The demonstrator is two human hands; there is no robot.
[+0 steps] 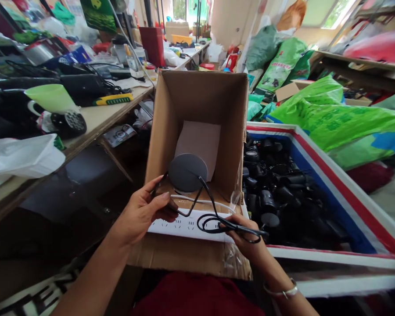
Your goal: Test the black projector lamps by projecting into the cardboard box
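My left hand (145,210) is closed, with a black cord running from its fingers; whether it grips a further dark piece I cannot make out. A flat grey round disc (187,172) shows just beyond it, over the front of an open cardboard box (202,94), and the cord seems to join it. My right hand (245,237) pinches a looped bundle of the black cord (213,223). Under both hands lies a white power strip (177,224) with several sockets, on the box's front flap. Inside the box is a pale sheet of card (200,140).
At right, a large red, white and blue bin (329,184) holds many black devices. Green plastic bags (342,114) lie behind it. The left workbench (105,116) carries a pale green cup (52,98), a white tray (26,156) and a yellow-and-black tool (113,99).
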